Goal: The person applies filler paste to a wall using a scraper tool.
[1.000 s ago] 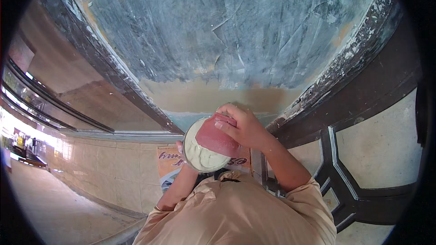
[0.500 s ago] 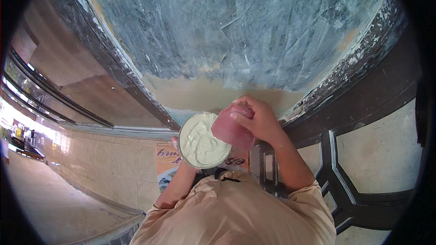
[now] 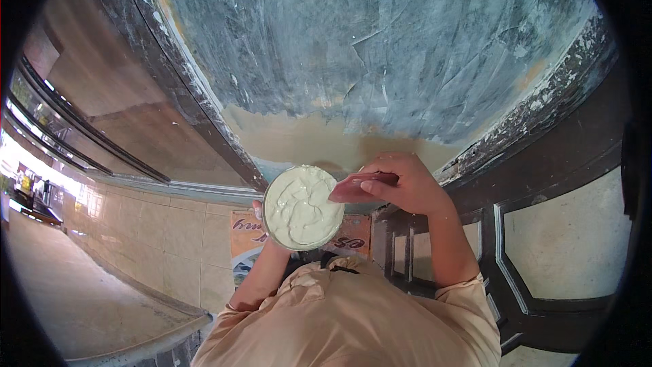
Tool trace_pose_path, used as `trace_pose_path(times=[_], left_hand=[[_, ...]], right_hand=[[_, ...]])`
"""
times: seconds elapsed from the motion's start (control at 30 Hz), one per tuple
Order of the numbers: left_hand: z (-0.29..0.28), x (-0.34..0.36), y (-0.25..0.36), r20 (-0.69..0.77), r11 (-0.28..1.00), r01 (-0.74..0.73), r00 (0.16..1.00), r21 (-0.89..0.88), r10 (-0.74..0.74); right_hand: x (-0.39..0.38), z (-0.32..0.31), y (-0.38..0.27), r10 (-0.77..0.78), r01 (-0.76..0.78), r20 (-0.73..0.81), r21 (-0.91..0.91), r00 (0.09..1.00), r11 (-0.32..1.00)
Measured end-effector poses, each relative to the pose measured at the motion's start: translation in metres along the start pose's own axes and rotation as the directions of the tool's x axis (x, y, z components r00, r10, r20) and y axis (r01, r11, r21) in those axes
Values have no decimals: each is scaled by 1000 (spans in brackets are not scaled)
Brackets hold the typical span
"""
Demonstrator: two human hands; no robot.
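A round tub (image 3: 265, 223) filled with pale, creamy putty (image 3: 303, 205) is held up in front of my chest. My left hand (image 3: 257, 209) is wrapped round it from the left and below, with most of its fingers hidden behind the tub. My right hand (image 3: 409, 182) grips a flat, dull-red putty spreader (image 3: 356, 189) between thumb and fingers. The spreader is tilted nearly edge-on, its tip at the right side of the tub's rim; whether it touches the putty I cannot tell.
Ahead stands a wall panel (image 3: 353, 47), patchy blue-grey with a beige strip low down. Dark, flaking frame strips (image 3: 543, 95) border it. A dark metal grille (image 3: 499, 251) is on the right, tiled surface (image 3: 163, 231) on the left. An orange printed sheet (image 3: 356, 231) lies below the tub.
My right hand has moved a little right and turned the spreader from showing its broad face to nearly edge-on. The tub stays almost in place, and the view has shifted slightly.
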State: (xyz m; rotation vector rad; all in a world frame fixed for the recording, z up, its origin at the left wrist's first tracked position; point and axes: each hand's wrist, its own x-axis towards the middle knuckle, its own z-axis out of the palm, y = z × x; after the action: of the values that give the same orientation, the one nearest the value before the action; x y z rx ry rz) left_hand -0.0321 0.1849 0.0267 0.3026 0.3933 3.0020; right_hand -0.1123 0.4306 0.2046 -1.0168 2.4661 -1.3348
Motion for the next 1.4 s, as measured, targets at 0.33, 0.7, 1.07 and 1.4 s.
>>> trace_pose_path(times=[0.33, 0.7, 1.07, 1.4], left_hand=[[17, -10, 18, -120, 954, 67, 992, 291, -33], [33, -8, 48, -68, 969, -22, 997, 245, 39], [45, -10, 96, -91, 965, -64, 992, 254, 90], [27, -9, 117, -53, 963, 30, 998, 267, -16]], right_hand=[[25, 6, -49, -316, 342, 141, -513, 938, 787], [37, 56, -49, -474, 295, -42, -733, 879, 613], [55, 63, -69, -567, 457, 52, -655, 822, 602], [75, 79, -86, -548, 453, 17, -585, 836, 673]])
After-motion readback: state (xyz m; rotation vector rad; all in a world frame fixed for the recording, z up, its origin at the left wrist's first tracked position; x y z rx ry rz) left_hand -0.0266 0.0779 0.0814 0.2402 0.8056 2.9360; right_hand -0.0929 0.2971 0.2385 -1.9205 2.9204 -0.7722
